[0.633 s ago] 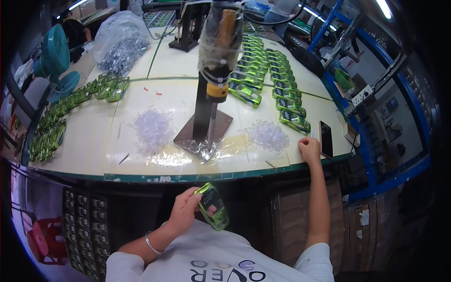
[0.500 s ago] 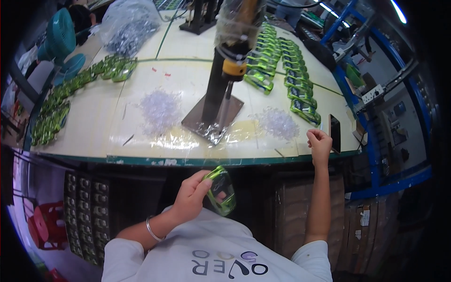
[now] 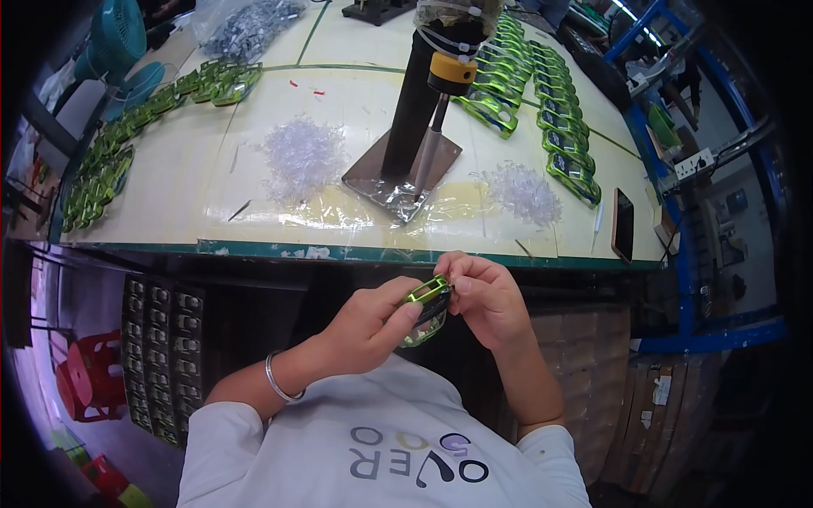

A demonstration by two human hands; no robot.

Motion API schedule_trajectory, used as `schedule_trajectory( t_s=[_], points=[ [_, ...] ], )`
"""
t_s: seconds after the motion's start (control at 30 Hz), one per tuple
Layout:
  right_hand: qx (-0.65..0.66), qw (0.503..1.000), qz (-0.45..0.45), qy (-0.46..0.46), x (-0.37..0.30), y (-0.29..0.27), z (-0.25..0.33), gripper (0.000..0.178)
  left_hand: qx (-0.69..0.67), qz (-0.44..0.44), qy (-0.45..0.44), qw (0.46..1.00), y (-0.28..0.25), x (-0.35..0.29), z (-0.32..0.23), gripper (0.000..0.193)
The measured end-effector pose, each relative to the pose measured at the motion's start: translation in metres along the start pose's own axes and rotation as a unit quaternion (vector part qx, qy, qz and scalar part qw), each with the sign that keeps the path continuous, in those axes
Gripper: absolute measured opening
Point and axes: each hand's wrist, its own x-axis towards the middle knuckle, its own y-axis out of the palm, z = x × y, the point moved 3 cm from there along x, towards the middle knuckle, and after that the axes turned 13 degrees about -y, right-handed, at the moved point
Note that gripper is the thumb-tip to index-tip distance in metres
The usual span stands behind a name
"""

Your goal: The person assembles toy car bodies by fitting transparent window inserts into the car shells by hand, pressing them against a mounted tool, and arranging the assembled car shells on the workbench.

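My left hand (image 3: 370,325) grips a glossy green plastic casing (image 3: 430,320) with dark and see-through parts, thumb on its near side. It is held tilted in front of my shirt, just off the table's front edge. At the casing's upper right end, the fingertips of my right hand (image 3: 483,298) are pinched together against or close to the rim. Whatever lies between those fingertips is too small or hidden to make out. Beyond my right hand, a pile of small clear plastic pieces (image 3: 522,193) lies on the table (image 3: 322,230).
A black stand (image 3: 410,110) with a yellow-collared tool rises mid-table on a metal plate. Another clear pile (image 3: 303,158) is left of it. Rows of green casings (image 3: 566,135) line the right, with more casings (image 3: 103,184) leftward. A phone (image 3: 623,224) lies at the right edge.
My right hand has come from beside the right-hand pile to the casing. My left hand has raised the casing slightly and turned it. The view has tilted a little downward.
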Motion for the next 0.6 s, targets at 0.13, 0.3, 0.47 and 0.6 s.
schedule_trajectory(
  t_s=[0.13,0.3,0.47,0.6],
  points=[
    [-0.002,1.0,0.013,-0.01,-0.0006,0.002,0.0004,0.009,0.005,0.012,-0.023,1.0,-0.0011,-0.0011,0.0,0.02],
    [-0.059,0.997,0.022,-0.044,-0.0003,0.0038,0.0039,0.007,0.002,0.006,-0.012,1.0,-0.003,-0.0003,-0.0016,0.02],
    [-0.113,0.991,0.036,-0.062,0.0,0.0046,0.0081,0.007,0.039,0.003,-0.012,0.999,-0.0035,0.0005,-0.0079,0.019],
    [-0.107,0.993,0.04,-0.03,0.003,0.0017,0.0077,0.01,0.07,0.026,-0.021,0.997,-0.0037,0.0011,-0.0043,0.016]
  ],
)
